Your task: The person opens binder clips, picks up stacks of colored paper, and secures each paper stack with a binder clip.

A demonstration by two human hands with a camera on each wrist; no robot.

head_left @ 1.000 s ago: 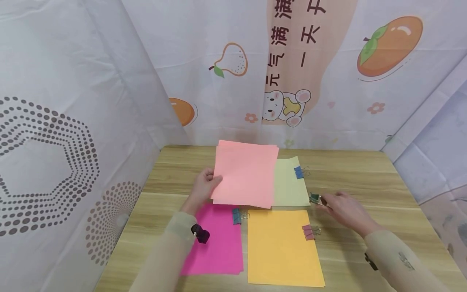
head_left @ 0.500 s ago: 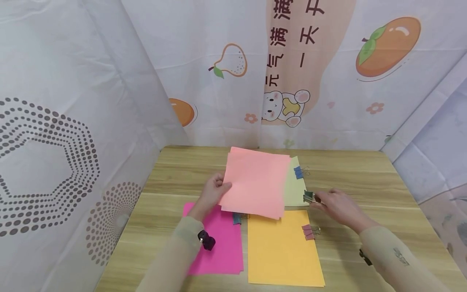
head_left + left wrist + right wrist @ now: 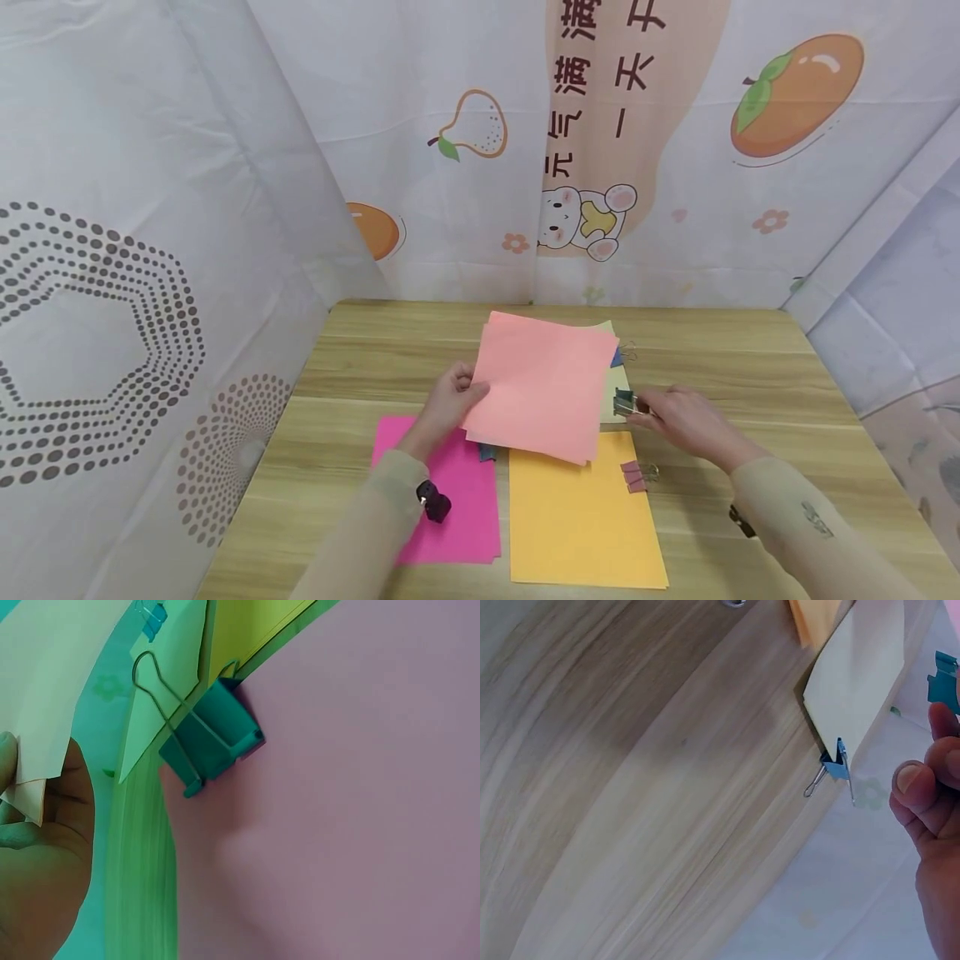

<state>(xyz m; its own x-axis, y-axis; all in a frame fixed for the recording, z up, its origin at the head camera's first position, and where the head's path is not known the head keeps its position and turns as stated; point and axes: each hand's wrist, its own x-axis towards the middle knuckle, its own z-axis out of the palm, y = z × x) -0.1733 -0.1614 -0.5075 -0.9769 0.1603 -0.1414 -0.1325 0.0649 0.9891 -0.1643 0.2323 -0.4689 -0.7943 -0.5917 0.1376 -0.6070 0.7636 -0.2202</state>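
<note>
My left hand (image 3: pixel 452 400) pinches a small stack of salmon-pink paper sheets (image 3: pixel 543 387) by the left edge, holding it tilted over the other stacks. The sheets lie slightly out of line with each other. In my right hand (image 3: pixel 686 417) a dark green binder clip (image 3: pixel 624 402) is gripped by its wire handles, its mouth facing the right edge of the pink sheets. The right wrist view shows the thumb and fingers (image 3: pixel 922 787) curled at the green clip (image 3: pixel 943 679). Pale yellow paper (image 3: pixel 617 385) lies beneath, mostly hidden by the pink sheets.
A blue binder clip (image 3: pixel 835 766) sits on the pale yellow paper. Magenta paper (image 3: pixel 450 517) with a teal clip (image 3: pixel 214 735) lies front left. Orange-yellow paper (image 3: pixel 585 525) with a pink clip (image 3: pixel 634 477) lies front right. A printed curtain (image 3: pixel 420 167) hangs behind the wooden table (image 3: pixel 750 358).
The left hand has carried the pink sheets to the right and toward me, covering more of the pale yellow paper. The right hand has brought the green clip leftward, close to the sheets.
</note>
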